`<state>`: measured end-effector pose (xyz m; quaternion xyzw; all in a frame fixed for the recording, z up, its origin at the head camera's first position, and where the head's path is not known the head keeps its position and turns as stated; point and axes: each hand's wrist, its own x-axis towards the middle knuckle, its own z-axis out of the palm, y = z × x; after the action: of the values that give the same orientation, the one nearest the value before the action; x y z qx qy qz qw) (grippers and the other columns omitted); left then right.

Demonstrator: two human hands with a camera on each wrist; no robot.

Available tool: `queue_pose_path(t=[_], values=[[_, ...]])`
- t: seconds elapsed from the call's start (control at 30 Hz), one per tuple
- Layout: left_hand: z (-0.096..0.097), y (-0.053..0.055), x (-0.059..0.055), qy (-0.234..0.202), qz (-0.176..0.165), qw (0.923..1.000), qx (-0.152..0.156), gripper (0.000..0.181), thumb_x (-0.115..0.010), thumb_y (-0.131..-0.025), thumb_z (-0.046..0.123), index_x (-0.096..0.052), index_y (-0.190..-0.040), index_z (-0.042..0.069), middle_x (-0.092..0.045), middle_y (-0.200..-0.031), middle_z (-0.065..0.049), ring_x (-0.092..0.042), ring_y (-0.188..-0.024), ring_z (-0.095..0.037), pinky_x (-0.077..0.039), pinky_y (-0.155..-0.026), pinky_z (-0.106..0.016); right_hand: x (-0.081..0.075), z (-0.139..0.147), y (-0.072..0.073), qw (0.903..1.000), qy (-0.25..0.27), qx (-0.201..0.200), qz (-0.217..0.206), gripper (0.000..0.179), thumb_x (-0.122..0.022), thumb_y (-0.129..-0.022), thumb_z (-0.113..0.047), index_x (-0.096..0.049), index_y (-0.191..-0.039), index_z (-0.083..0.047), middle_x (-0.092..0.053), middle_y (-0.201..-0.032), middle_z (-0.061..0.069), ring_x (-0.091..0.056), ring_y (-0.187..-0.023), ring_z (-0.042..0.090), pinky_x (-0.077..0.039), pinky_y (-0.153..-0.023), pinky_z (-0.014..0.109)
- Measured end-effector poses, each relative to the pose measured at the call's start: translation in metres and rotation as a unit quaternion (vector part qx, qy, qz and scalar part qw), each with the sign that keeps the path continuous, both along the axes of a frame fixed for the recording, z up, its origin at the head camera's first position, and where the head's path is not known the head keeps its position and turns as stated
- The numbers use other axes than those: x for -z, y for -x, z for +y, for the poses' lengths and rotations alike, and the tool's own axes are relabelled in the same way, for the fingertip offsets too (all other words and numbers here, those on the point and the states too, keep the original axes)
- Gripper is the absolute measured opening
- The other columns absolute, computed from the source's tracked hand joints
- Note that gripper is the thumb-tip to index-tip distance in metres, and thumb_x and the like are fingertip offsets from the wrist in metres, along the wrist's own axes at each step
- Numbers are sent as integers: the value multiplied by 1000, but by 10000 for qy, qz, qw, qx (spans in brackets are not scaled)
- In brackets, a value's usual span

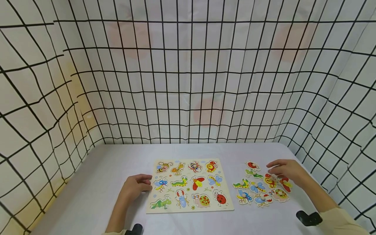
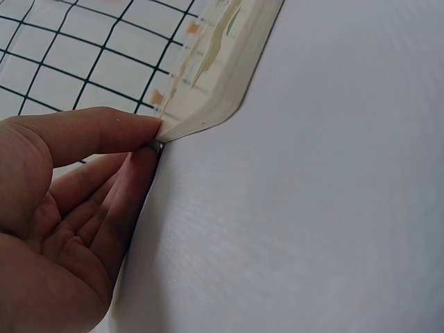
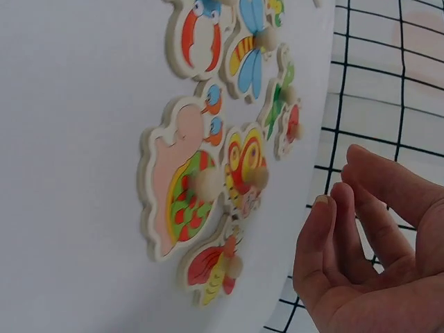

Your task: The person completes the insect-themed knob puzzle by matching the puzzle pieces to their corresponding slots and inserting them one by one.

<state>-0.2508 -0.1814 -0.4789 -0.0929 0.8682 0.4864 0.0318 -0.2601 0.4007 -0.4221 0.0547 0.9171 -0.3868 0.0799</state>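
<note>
A wooden insect puzzle board point(image 1: 188, 208) lies flat on the white table, printed with rows of bugs. My left hand point(image 1: 135, 187) is beside its left edge; in the left wrist view the thumb and finger point(image 2: 132, 132) touch that edge near a rounded corner. My right hand point(image 1: 288, 170) hovers over the loose pieces with its fingers loosely bent and nothing between them. Below it lie a yellow-and-red butterfly piece point(image 3: 239, 163), a red-winged bug piece point(image 3: 208, 270) and a snail piece point(image 3: 173, 149), each with a round wooden knob.
More knobbed pieces lie right of the board: a caterpillar point(image 1: 241, 184), a dragonfly point(image 1: 257, 187), a blue mosquito point(image 1: 243, 196), a beetle point(image 1: 263, 199), a grasshopper point(image 1: 254, 174) and a ladybug point(image 1: 252, 165). White walls with a black grid point(image 1: 191, 81) enclose the table point(image 1: 117, 156).
</note>
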Motion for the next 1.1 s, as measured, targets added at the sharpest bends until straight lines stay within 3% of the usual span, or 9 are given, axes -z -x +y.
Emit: queue_pose_path(t=[0.33, 0.6, 1.1], values=[[0, 0, 1, -14, -14, 10000, -8, 40, -80, -80, 4, -73, -119, 5, -70, -90, -4, -60, -81, -19, -47, -70, -30, 14, 13, -2, 9987, 209, 253, -403, 40, -72, -91, -22, -69, -122, 2, -74, -114, 16, -64, -90, 19, -56, -76, 30], [0, 3, 3, -4, -82, 9999, -109, 39, -80, -80, 5, -74, -119, 9, -70, -89, -3, -61, -81, -19, -47, -72, -31, 25, 15, -1, 9987, 166, 214, -425, 37, -72, -90, -22, -72, -120, 0, -74, -111, 12, -60, -88, 20, -53, -73, 32], [1, 1, 0, 20, -63, 9999, -125, 39, -80, -80, 5, -74, -118, 8, -70, -89, -3, -60, -80, -19, -47, -71, -31, 26, 13, -1, 9983, 107, 110, -567, 35, -72, -88, -16, -73, -119, 0, -73, -115, 16, -60, -89, 19, -52, -74, 34]])
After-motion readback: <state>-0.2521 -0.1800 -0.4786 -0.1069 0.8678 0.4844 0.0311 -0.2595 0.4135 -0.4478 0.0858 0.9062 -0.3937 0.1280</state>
